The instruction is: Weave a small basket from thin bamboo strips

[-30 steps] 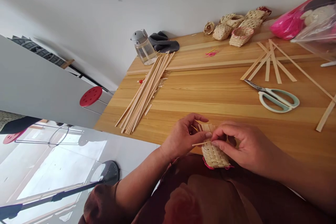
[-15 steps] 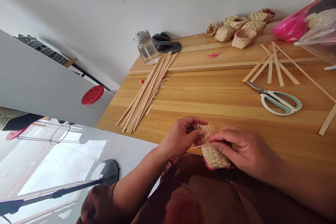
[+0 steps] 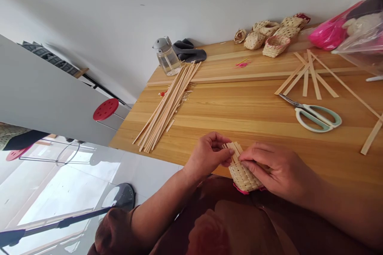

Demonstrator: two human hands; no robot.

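Note:
A small woven basket (image 3: 244, 178) of pale strips, with pink cord along its lower edge, rests against my lap at the table's front edge. Loose strip ends stand up from its upper side. My left hand (image 3: 211, 152) pinches those strip ends from the left, thumb over them. From the right, my right hand (image 3: 269, 167) closes thumb and forefinger on the weave where the strips rise. Its other fingers hide the basket's right side. Farther right on the table lie scissors (image 3: 318, 117) with pale green and white handles.
A bundle of long flat strips (image 3: 169, 107) lies at left, beside a water bottle (image 3: 167, 56) and a dark grey item (image 3: 190, 51). Loose strips (image 3: 311, 75) fan out behind the scissors. Several woven pieces (image 3: 275, 45) and a plastic bag (image 3: 329, 36) sit by the wall.
The thin strip that stuck out leftward below my left thumb no longer shows there. Both hands stay on the basket, and the view has shifted slightly.

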